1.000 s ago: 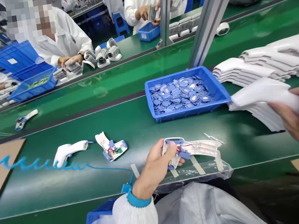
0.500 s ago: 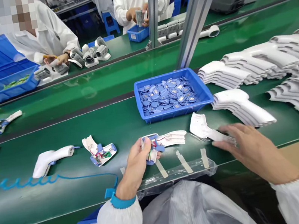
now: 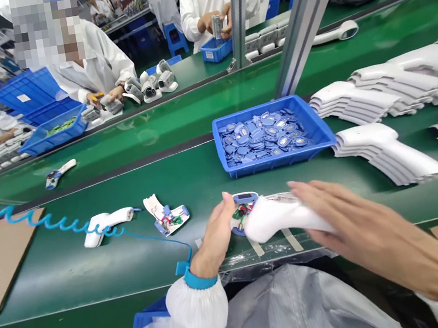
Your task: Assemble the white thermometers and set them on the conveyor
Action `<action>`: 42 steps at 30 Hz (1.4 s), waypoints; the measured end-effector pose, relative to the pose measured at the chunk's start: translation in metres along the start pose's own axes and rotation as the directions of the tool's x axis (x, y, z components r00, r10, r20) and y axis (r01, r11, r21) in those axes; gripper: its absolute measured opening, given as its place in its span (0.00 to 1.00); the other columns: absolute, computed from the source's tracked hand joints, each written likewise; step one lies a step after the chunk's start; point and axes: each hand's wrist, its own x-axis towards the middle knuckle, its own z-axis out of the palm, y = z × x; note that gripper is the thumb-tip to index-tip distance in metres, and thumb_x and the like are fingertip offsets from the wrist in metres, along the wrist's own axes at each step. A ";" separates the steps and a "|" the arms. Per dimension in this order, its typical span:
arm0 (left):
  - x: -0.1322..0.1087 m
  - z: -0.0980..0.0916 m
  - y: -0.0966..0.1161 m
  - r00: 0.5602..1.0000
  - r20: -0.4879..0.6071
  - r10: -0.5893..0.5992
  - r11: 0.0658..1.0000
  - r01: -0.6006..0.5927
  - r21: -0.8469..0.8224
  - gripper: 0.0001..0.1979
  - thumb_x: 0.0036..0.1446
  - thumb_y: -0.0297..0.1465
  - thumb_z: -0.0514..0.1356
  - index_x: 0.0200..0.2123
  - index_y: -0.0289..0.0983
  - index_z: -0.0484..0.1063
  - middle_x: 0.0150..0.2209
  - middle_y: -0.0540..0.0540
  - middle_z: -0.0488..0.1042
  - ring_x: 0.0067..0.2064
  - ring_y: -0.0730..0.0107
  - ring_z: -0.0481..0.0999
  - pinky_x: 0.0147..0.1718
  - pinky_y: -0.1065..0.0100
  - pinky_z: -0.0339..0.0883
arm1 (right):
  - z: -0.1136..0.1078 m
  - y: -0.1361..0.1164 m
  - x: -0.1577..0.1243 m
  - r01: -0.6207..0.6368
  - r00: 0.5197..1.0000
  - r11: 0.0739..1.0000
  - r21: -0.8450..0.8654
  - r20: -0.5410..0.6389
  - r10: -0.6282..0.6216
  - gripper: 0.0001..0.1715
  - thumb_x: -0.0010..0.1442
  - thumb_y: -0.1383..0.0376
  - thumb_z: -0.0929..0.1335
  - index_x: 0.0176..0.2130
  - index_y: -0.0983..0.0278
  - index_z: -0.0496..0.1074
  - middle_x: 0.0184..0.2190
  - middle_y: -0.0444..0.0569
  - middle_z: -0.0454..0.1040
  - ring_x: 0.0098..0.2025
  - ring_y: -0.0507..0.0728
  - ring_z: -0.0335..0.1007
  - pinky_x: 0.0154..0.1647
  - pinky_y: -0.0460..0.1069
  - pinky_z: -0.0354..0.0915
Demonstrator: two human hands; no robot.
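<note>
Green belt-topped counter (image 3: 53, 273) runs across a busy assembly line, with co-workers in white coats on the far side.

At the near edge, the left hand (image 3: 218, 236) has its grip closed around the open half-shell (image 3: 243, 209), whose red wires, green board and blue trim lie exposed. The right hand (image 3: 362, 230) holds the white cover (image 3: 278, 220) just over that half-shell, fingers laid long across its back in a loose grip; the thumb is hidden.

The likely trouble is a pinched wire: the red leads sit near the edge where the two pieces meet, and a cover pressed down askew could trap them or leave the seam gaping. With so slack a hold, the cover could also slip sideways onto the tape strips (image 3: 255, 247) below.

Behind the hands, the blue tray (image 3: 281, 162) holds a heap of small blue button parts (image 3: 264, 137), spread in a shallow layer. Beside it to the right lie stacked white covers (image 3: 384, 157), not in any container. Across the line, a far blue tray (image 3: 55, 139) holds green pieces, too small to tell what, and a small blue bin (image 3: 217, 50) stands by another person's hands, contents unseen.
</note>
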 end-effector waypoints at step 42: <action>-0.017 0.018 0.010 0.942 0.239 0.237 0.458 -0.325 0.827 0.15 0.60 0.42 0.60 0.43 0.37 0.68 0.37 0.41 0.80 0.34 0.57 0.81 0.28 0.64 0.66 | 0.044 -0.053 0.104 -0.396 0.813 0.786 0.474 -0.217 0.541 0.30 0.70 0.59 0.64 0.17 0.62 0.63 0.16 0.43 0.64 0.22 0.49 0.58 0.27 0.49 0.53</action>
